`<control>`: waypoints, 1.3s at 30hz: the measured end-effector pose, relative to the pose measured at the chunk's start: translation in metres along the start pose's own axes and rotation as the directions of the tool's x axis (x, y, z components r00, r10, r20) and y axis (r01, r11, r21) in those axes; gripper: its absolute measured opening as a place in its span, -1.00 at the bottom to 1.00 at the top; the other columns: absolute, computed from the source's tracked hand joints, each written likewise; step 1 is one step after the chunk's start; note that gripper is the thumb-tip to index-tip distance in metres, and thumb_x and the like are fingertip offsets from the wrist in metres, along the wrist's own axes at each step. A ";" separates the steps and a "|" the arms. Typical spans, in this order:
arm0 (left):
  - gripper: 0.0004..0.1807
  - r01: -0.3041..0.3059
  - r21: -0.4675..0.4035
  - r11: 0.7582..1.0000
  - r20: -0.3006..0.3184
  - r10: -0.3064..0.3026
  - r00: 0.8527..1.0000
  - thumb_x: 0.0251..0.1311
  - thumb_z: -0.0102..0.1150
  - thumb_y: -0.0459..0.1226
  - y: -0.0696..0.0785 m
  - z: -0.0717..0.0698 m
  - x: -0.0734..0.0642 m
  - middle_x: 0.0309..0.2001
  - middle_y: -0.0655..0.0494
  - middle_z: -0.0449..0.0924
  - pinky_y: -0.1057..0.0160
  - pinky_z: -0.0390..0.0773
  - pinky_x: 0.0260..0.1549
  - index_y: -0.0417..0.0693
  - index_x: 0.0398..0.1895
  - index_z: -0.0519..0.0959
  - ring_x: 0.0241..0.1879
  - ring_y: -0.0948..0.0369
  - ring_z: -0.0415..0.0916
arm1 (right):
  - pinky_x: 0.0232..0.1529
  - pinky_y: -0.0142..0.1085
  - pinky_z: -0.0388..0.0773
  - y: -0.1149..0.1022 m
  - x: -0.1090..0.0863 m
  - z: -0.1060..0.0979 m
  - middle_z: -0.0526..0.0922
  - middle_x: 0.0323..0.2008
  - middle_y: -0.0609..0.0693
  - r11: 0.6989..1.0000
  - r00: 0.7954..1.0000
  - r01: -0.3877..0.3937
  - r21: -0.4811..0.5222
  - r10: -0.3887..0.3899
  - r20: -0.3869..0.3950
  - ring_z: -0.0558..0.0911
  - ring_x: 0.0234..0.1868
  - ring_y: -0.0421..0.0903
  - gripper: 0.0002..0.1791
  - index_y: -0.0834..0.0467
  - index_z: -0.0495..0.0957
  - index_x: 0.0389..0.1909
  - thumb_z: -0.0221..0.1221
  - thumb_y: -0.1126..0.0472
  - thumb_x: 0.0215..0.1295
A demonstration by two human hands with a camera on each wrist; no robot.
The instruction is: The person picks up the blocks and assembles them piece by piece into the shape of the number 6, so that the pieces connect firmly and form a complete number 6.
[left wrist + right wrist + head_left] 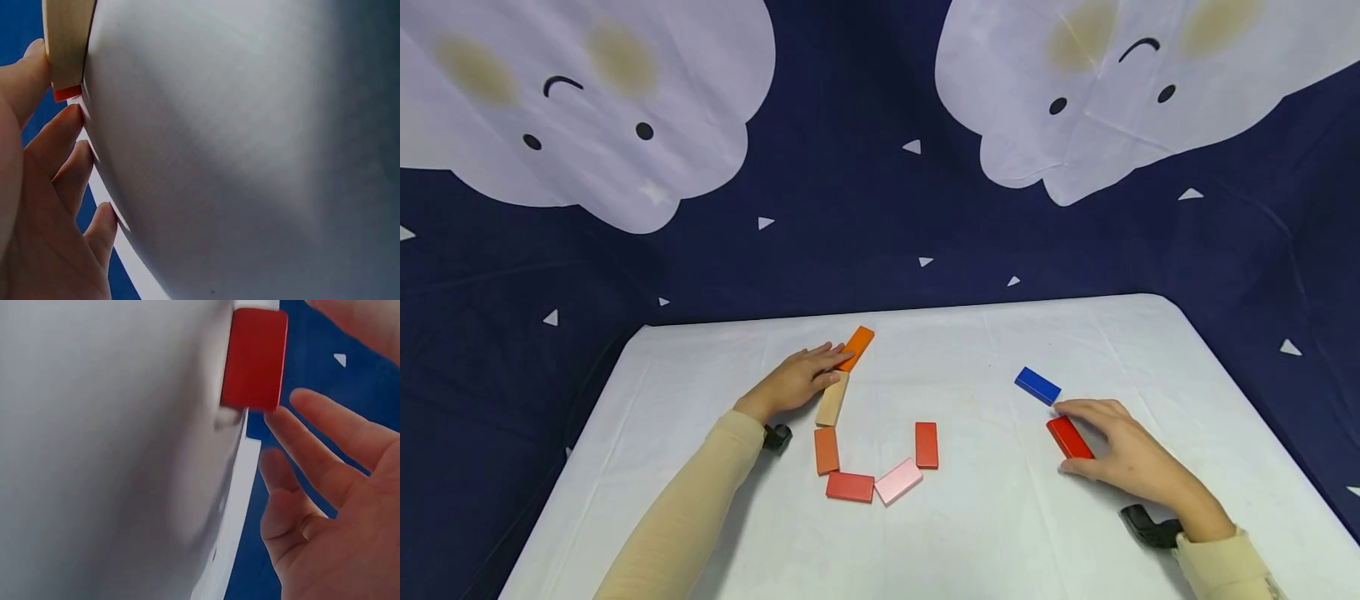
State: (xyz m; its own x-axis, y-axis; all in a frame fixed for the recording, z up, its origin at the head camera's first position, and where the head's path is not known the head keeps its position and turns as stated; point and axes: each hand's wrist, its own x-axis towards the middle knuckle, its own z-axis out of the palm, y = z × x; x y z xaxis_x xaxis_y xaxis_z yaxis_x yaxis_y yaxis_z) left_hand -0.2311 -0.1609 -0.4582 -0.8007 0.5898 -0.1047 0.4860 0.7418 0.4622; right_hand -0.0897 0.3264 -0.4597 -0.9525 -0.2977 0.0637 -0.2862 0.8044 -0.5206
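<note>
The left hand [799,379] lies flat with fairly straight fingers, its fingertips against the orange block [859,343] at the far end of a curved row. Its thumb is beside the natural wood block [832,400], which also shows in the left wrist view. At the right, the right hand [1123,446] is spread around a bright red block [1069,437], with thumb and fingers at either end of it. In the right wrist view the fingers are loosely bent near the red block [255,359], not wrapped around it. A blue block [1037,386] lies just beyond the right fingertips.
The row curves on through a dark orange block [827,451], a red block [851,487], a pink block [898,482] and an upright-oriented red block [927,445]. All lie flat on the white tabletop [985,533]. A dark blue cloth [850,167] hangs behind.
</note>
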 end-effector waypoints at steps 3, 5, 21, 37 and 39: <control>-0.45 0.001 -0.001 1.000 0.003 -0.001 1.000 0.56 -0.08 -0.06 0.000 0.000 0.000 0.54 0.02 0.15 -0.17 -0.06 0.49 0.06 0.54 0.27 0.54 0.00 0.01 | 0.11 0.12 0.44 0.003 -0.001 -0.003 0.50 0.26 0.06 1.000 0.999 -0.010 0.010 0.010 0.034 0.39 0.19 0.01 -0.11 0.02 0.49 0.32 0.55 -0.17 -0.06; -0.45 0.001 -0.001 1.000 0.004 -0.001 1.000 0.56 -0.08 -0.06 0.000 0.000 0.000 0.54 0.02 0.15 -0.16 -0.07 0.49 0.07 0.54 0.26 0.54 0.00 0.01 | 0.11 0.11 0.45 0.005 -0.002 -0.005 0.50 0.27 0.06 1.000 0.999 -0.010 0.012 0.010 0.053 0.40 0.19 0.01 -0.11 0.02 0.49 0.33 0.56 -0.17 -0.07; -0.45 -0.004 -0.003 1.000 -0.003 0.004 1.000 0.56 -0.07 -0.07 -0.001 0.000 -0.001 0.54 0.01 0.16 -0.17 -0.05 0.49 0.05 0.54 0.26 0.54 -0.01 0.02 | 0.16 0.13 0.42 0.013 0.000 -0.006 0.50 0.26 0.11 0.999 0.996 -0.034 0.014 0.033 0.085 0.45 0.23 0.10 -0.16 0.06 0.52 0.29 0.56 -0.09 -0.05; -0.45 0.006 -0.001 1.000 0.000 -0.006 1.000 0.56 -0.07 -0.07 0.000 0.000 -0.001 0.54 0.02 0.16 -0.15 -0.05 0.49 0.07 0.54 0.27 0.54 0.00 0.02 | 0.12 0.08 0.50 0.009 0.003 -0.007 0.52 0.25 0.07 1.000 0.998 -0.009 0.004 0.009 0.064 0.46 0.17 0.03 -0.16 0.03 0.52 0.29 0.54 -0.16 -0.04; -0.45 0.007 0.001 1.000 0.001 -0.007 1.000 0.56 -0.07 -0.07 0.000 -0.001 -0.001 0.53 0.01 0.16 -0.15 -0.04 0.49 0.06 0.54 0.27 0.54 0.00 0.02 | 0.12 0.07 0.50 0.008 0.004 -0.007 0.52 0.24 0.06 1.000 0.998 -0.005 0.001 0.005 0.058 0.46 0.18 0.02 -0.16 0.03 0.53 0.29 0.55 -0.16 -0.04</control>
State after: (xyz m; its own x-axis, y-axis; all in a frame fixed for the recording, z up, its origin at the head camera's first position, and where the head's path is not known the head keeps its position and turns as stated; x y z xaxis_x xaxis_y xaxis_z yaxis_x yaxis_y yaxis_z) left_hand -0.2303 -0.1615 -0.4574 -0.8036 0.5852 -0.1086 0.4811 0.7461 0.4603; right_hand -0.0965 0.3351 -0.4578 -0.9462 -0.3235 0.0115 -0.2817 0.8055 -0.5214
